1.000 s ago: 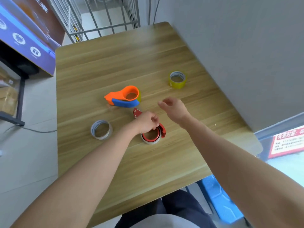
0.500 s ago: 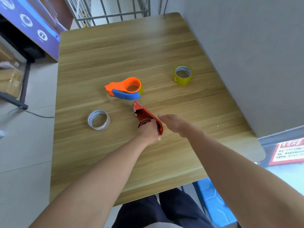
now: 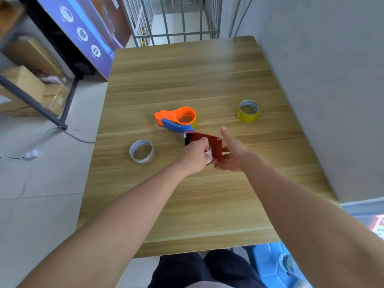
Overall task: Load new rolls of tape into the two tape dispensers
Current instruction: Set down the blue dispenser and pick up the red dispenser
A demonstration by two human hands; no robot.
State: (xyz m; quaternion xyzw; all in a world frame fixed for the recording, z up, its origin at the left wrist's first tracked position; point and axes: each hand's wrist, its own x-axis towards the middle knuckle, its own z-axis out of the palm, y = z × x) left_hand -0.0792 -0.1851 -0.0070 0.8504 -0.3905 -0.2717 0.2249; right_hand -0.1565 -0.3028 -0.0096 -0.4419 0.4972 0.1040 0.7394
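Observation:
A red tape dispenser (image 3: 209,145) is lifted off the wooden table (image 3: 187,80) near its middle, tilted on edge. My left hand (image 3: 196,155) is shut on it, fingers around a whitish roll inside. My right hand (image 3: 232,154) cups the dispenser's right side from below, thumb up, fingers spread. An orange and blue dispenser (image 3: 176,119) lies just beyond, with a yellowish roll in it. A clear tape roll (image 3: 142,151) lies flat to the left. A yellow tape roll (image 3: 248,110) lies at the right.
A grey wall (image 3: 322,80) runs along the table's right edge. A metal railing (image 3: 176,19) stands past the far edge. A blue sign panel (image 3: 83,36) and cardboard boxes (image 3: 25,86) are on the left. A blue plastic stool (image 3: 276,265) sits low right.
The red dispenser has been lifted and turned on edge by my left hand. My right hand has come in under its right side. The view shifted, so the table sits lower in frame.

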